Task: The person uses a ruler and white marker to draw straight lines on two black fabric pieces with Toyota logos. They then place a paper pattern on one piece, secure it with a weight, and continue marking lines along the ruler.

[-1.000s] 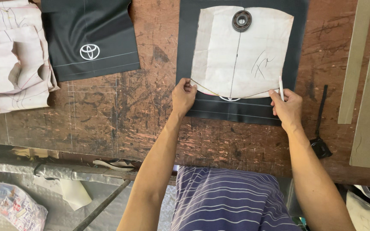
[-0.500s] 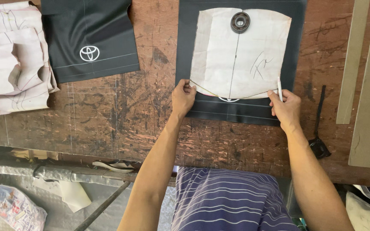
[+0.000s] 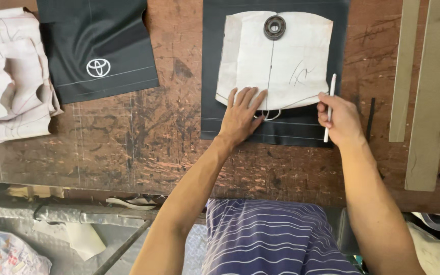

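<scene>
— So, what does your right hand point(image 3: 343, 118) have?

— Your right grip is pinched shut on a slim white marking stick point(image 3: 329, 106), held nearly upright, its upper end just beside the right edge of the paper pattern point(image 3: 291, 56).

— And your left hand point(image 3: 241, 116)?

— Spread flat. Your fingers point(image 3: 250, 97) are fanned out and pressed on the lower edge of the paper pattern, holding nothing, only bearing down on it.

— Where does the pattern lie?

— On a dark fabric panel point(image 3: 210, 76) spread over the worn brown bench point(image 3: 143, 142), straight ahead of you. A round metal weight point(image 3: 274, 27) sits on the pattern's top middle, on a line drawn down its centre. A thin pale line shows on the fabric below your left hand.

— What else is around you?

— A second dark fabric piece point(image 3: 98, 46) with a white emblem lies well apart to your left, and beyond it a stack of creased paper patterns point(image 3: 8, 76) at the bench's left end. Two long pale wooden strips point(image 3: 423, 91) rest to your right. Your striped shirt point(image 3: 271, 239) fills the bottom of the view.
</scene>
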